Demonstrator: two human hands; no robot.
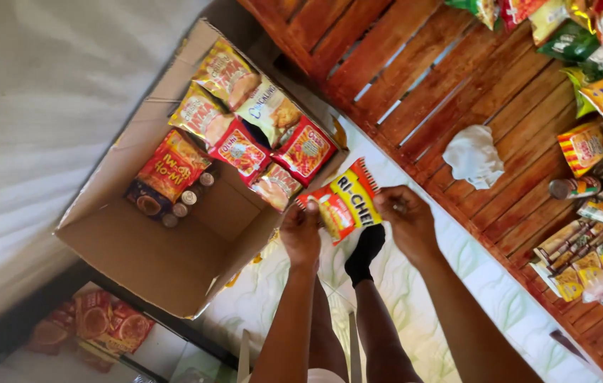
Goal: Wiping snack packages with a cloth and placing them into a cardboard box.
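Yellow-red snack bag just right of cardboard box; red and yellow snack bags inside box; mixed packets far right of box.

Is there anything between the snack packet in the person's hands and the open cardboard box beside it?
Nothing visible. Left hand and right hand hold the yellow-and-red snack packet right at the cardboard box rim; the box is open-topped, with bare floor beside the packets already inside.

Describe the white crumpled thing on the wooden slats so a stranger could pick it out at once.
Start at the reddish-brown slatted wooden platform right of the open cardboard box. On its bare middle, apart from the pile of snack packets at the right edge, lies a crumpled white cloth. It is the only plain white, unprinted thing there.
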